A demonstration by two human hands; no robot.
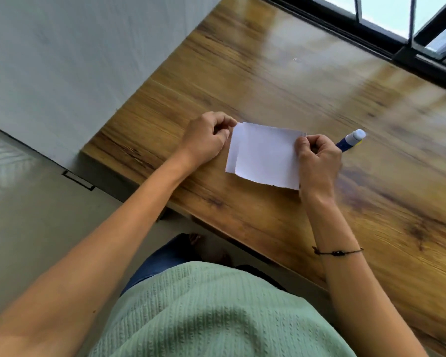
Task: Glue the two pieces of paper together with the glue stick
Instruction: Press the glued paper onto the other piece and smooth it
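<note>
Two white paper pieces lie stacked on the wooden table (281,81). The top paper (267,157) covers most of the bottom paper (231,153), which shows as a strip along the left side. My left hand (207,137) pinches the papers' upper left corner with curled fingers. My right hand (318,161) pinches the upper right corner. A blue and white glue stick (352,140) with its white cap on lies on the table just behind my right hand, partly hidden by it.
A grey wall (75,60) borders the table on the left. A dark-framed window (410,34) runs along the table's far edge. The near table edge runs diagonally in front of my green top (216,313).
</note>
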